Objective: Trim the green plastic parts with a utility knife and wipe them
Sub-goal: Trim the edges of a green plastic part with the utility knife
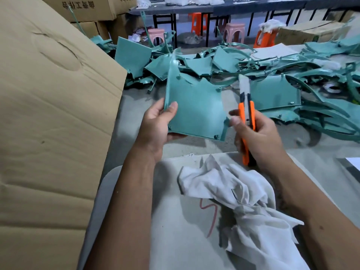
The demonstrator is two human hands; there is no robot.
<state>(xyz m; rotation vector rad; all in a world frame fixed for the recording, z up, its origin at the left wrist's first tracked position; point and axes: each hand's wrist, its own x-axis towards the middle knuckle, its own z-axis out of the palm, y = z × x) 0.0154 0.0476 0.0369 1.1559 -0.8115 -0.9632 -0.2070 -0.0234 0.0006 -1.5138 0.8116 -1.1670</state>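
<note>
Red scribble (211, 217) beside white rag (243, 203)

A large cardboard box (48, 123) stands at the left, with more cartons (85, 8) behind. Pink stools (233, 33) and orange stools (196, 21) sit near a long dark bench (175, 9).

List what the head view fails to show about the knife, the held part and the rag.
- Knife: blade tip blurred against the green pile; the right hand covers the middle of the handle.
- Held part: far face turned away; the left hand covers its lower left corner; any burrs are too small to see.
- Rag: lower end cut off by the bottom edge; the right forearm covers its right side.
</note>
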